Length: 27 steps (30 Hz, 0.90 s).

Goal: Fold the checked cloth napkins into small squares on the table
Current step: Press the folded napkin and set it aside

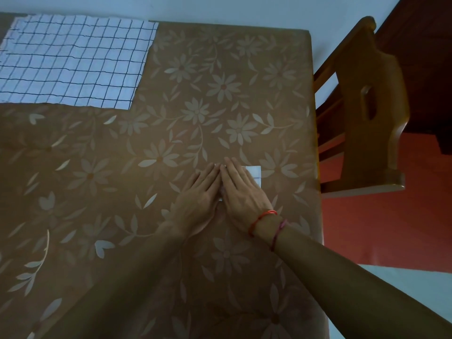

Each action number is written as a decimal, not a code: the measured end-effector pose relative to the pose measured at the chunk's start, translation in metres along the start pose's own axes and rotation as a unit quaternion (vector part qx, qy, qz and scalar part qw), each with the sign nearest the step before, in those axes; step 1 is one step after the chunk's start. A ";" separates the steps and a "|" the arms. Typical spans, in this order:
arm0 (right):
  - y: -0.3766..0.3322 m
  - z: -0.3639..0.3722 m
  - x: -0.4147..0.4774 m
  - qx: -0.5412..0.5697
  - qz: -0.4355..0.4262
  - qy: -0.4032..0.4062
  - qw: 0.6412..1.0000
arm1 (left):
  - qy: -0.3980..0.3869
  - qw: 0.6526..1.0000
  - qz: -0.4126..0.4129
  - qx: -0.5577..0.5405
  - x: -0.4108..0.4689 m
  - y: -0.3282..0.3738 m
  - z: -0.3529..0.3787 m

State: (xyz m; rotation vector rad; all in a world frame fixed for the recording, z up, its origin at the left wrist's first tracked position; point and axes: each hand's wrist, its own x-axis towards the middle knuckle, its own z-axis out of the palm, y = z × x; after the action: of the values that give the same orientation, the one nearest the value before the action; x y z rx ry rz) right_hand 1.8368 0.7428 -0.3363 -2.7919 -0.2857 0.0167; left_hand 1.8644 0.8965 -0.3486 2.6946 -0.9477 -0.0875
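I hold both hands flat with the fingers straight and close together, touching side by side. My left hand [201, 192] and my right hand [241, 192] press down on the folded napkin [254, 174]. It lies almost wholly under the palms, with only a white corner showing just beyond the right fingers. I judge this flat press is meant to set the creases, so the small square does not spring apart. Far ahead of the left hand, well apart, an unfolded napkin [73, 62] lies spread on the table [171, 123], probably next. A wooden chair [367, 106] stands beyond the right hand.
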 end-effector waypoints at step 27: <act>0.045 -0.027 -0.021 -0.082 0.021 -0.154 0.985 | -0.083 0.981 -0.103 -0.139 0.009 -0.001 -0.023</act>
State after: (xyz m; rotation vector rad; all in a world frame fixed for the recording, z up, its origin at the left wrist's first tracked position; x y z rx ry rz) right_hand 1.8262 0.6880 -0.3259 -2.9527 -0.3156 0.4573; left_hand 1.8751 0.8973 -0.3262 2.5403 -0.6403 -0.4582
